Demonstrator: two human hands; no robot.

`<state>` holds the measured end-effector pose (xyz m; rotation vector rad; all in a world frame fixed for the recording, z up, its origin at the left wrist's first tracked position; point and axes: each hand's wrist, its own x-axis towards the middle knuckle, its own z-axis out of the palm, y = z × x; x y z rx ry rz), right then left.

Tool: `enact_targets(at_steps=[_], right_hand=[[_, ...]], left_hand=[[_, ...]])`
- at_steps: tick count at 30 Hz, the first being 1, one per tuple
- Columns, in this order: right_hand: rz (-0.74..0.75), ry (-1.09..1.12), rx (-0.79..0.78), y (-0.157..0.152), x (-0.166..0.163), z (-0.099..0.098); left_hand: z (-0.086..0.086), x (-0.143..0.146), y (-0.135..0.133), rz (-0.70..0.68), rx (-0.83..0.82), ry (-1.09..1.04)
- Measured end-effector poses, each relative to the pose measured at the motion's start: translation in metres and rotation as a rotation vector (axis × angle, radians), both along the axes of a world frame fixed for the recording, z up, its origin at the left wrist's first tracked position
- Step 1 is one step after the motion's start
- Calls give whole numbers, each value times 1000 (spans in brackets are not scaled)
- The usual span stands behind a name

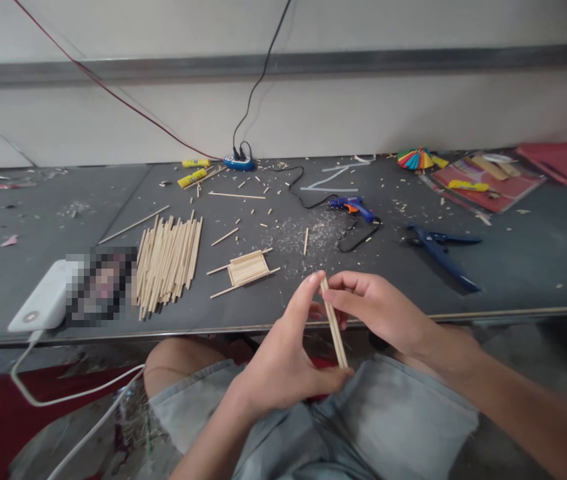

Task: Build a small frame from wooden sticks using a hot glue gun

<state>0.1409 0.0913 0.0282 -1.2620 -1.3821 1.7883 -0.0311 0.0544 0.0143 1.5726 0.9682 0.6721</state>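
A thin wooden stick stands nearly upright over my lap, just in front of the table edge. My left hand grips its lower end with thumb and fingers closed, forefinger raised to its top. My right hand pinches the upper part from the right. On the dark table beyond lie a pile of wooden sticks and a small glued stick frame.
A blue glue gun with black cord, blue cutters, yellow glue sticks, a power strip, coloured craft sticks and red folders lie on the table. A white power bank rests at the left edge. Sawdust and offcuts are scattered about.
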Motion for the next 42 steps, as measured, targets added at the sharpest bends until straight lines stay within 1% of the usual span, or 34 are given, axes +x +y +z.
enact_targets(at_steps=[5, 11, 20, 27, 32, 35, 38, 42], right_hand=[[-4, 15, -13, 0, 0, -7], [12, 14, -56, 4, -1, -17], [14, 74, -80, 17, -8, -44], [-67, 79, -78, 20, -15, -65], [-154, 64, -100, 25, -20, -83], [-157, 27, -51, 28, -21, -97], [-195, -49, 75, 29, -21, -112], [-314, -142, 231, 22, -20, -130]], left_hand=[[-9, 3, 0, 61, 28, -11], [-24, 1, 7, 69, 34, 18], [-52, -6, 15, 121, 37, 37], [-63, -13, 21, 98, -31, 77], [-81, -20, 28, 168, -53, 77], [-95, -22, 35, 166, 6, 96], [-105, -22, 42, 207, 51, 49], [-110, -21, 47, 326, -5, -24]])
